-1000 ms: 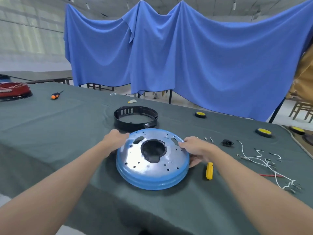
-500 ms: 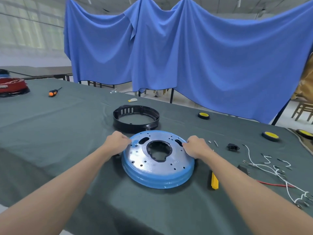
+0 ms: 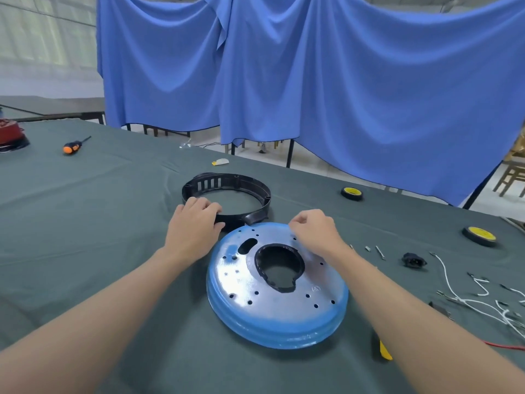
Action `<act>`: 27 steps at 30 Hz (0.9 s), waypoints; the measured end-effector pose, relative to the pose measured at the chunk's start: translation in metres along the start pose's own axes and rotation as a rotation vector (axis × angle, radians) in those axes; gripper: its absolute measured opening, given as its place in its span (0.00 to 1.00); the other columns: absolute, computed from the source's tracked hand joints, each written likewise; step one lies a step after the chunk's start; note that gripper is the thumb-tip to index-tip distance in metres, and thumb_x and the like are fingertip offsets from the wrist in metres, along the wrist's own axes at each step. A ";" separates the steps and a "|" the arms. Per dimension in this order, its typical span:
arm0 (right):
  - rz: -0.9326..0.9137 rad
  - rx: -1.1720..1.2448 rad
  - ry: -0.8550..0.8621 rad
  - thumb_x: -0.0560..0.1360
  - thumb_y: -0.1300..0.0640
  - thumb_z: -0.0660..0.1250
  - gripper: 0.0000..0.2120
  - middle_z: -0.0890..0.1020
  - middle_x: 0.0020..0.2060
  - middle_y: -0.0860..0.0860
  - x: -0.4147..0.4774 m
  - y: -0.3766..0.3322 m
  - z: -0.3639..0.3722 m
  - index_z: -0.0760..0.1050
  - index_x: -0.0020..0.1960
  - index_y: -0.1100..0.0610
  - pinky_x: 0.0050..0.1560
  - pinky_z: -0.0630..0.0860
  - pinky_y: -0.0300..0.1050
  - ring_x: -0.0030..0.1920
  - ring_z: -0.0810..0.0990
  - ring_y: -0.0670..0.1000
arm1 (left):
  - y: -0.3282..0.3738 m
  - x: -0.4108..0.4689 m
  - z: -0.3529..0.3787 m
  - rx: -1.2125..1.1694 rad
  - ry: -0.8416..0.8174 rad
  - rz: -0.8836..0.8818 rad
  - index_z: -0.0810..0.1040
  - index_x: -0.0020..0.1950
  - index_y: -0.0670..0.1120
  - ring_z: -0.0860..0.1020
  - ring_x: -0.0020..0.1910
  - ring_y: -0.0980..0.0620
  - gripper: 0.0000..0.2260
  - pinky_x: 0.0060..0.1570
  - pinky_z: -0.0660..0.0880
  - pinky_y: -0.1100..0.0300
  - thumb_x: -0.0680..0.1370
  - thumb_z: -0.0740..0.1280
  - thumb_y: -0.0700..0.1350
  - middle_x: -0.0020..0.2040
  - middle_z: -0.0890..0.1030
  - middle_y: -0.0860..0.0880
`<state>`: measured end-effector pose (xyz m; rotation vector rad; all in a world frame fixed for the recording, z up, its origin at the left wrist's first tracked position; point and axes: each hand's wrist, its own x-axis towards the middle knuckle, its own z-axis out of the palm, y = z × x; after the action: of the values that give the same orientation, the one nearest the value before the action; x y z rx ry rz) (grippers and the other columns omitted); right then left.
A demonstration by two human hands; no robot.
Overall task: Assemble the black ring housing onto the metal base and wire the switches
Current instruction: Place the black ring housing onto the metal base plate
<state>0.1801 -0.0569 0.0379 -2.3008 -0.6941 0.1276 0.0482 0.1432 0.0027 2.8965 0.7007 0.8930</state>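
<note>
Left hand (image 3: pixel 196 226) grips black ring housing (image 3: pixel 227 182), right hand (image 3: pixel 314 231) curls empty above metal base (image 3: pixel 272 308); wires (image 3: pixel 480 302) nearby.

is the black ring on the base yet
No, the ring lies on the table behind the base, left hand gripping its near rim.
</note>
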 end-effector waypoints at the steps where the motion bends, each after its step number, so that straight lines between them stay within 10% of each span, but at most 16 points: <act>1: -0.004 -0.004 -0.019 0.75 0.60 0.59 0.12 0.84 0.44 0.54 0.003 -0.003 0.004 0.81 0.47 0.60 0.51 0.77 0.48 0.53 0.78 0.56 | -0.003 0.002 0.004 0.040 -0.015 0.012 0.77 0.64 0.47 0.71 0.62 0.47 0.14 0.59 0.64 0.55 0.80 0.66 0.50 0.60 0.78 0.49; 19: -0.005 -0.102 -0.054 0.79 0.54 0.59 0.15 0.82 0.47 0.55 0.027 -0.027 0.035 0.78 0.40 0.61 0.53 0.65 0.49 0.60 0.66 0.60 | -0.008 0.019 0.016 0.149 0.015 0.228 0.79 0.48 0.41 0.76 0.47 0.44 0.10 0.54 0.62 0.54 0.76 0.72 0.48 0.43 0.79 0.47; 27: -0.064 0.128 0.033 0.79 0.54 0.60 0.11 0.80 0.52 0.49 0.024 -0.029 0.024 0.77 0.56 0.56 0.58 0.72 0.48 0.59 0.73 0.54 | 0.015 0.032 -0.022 -0.034 0.158 0.240 0.78 0.49 0.37 0.75 0.46 0.41 0.09 0.48 0.57 0.53 0.74 0.74 0.41 0.43 0.77 0.43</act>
<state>0.1814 -0.0126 0.0420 -2.1521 -0.7211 0.1004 0.0660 0.1414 0.0404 2.9467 0.3440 1.1553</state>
